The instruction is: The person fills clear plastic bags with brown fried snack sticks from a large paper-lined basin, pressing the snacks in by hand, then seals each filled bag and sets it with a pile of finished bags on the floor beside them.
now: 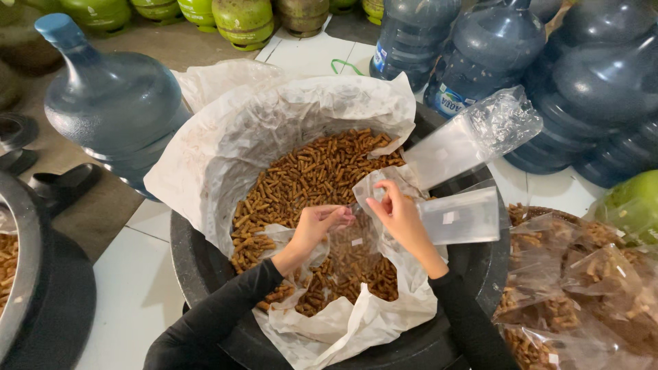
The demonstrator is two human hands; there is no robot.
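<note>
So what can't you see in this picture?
Head view only:
- Tub: near rim cut off by the bottom edge; its inside is covered by the liner.
- Left hand: fingertips curled under, so its grip on the bag is unclear.
- Packets: cut off at the right edge.

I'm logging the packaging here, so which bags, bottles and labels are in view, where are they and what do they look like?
Empty clear plastic bags: at the right hand, flat, each with a small white sticker.
Left hand: pinching clear plastic over the brown stick snacks.
Filled snack bags: right, clear, heaped.
Water jugs: left and top right, blue; some with blue and white labels.
Gas cylinders: top, green.
</note>
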